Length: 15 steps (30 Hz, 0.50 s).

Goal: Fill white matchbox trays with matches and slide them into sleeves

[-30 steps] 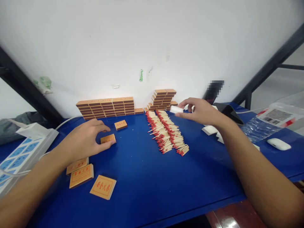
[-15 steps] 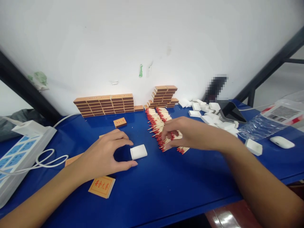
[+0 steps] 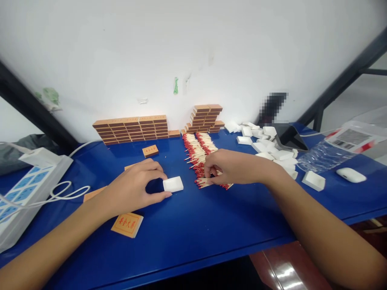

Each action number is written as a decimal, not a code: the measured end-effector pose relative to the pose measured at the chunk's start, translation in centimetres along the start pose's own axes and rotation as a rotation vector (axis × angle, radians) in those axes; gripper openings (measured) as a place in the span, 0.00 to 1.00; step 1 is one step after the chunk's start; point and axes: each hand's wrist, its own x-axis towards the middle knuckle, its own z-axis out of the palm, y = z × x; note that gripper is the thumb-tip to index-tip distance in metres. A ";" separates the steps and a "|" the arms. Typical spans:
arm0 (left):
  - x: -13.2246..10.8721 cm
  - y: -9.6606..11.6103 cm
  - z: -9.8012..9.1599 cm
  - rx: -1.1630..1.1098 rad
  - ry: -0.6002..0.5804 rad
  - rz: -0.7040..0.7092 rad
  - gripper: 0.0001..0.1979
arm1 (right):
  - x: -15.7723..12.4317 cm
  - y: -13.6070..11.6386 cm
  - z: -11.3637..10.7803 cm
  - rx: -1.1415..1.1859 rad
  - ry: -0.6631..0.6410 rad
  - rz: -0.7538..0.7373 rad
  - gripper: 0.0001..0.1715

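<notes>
A small white matchbox tray lies on the blue table, its open side up. My left hand has thumb and forefinger at the tray's left end, one on either side. To the right, my right hand pinches a few red-headed matches at the near end of a long heap of matches; its fingers partly hide them. An orange matchbox cover sits below my left wrist. More orange pieces are partly covered by my left hand and forearm.
Stacked matchboxes line the wall, with a stepped stack to their right. One matchbox lies before them. White trays pile up at the right, near a plastic wrapper and white case. A power strip stands left.
My left fingers have closed in on the white tray's left end. My right hand has pulled some matches slightly towards the left, pinched more tightly. The view has shifted a little.
</notes>
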 end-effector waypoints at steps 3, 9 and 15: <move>0.7 0.1 -0.6 0.029 -0.034 -0.005 0.16 | 0.0 0.2 -0.1 0.047 -0.004 -0.014 0.06; 2.3 0.6 -1.2 0.026 -0.094 0.009 0.16 | 0.0 0.9 -0.4 0.034 0.045 0.000 0.05; 1.8 0.7 0.5 -0.050 0.063 0.014 0.16 | 0.4 0.7 -0.2 0.095 0.140 -0.057 0.06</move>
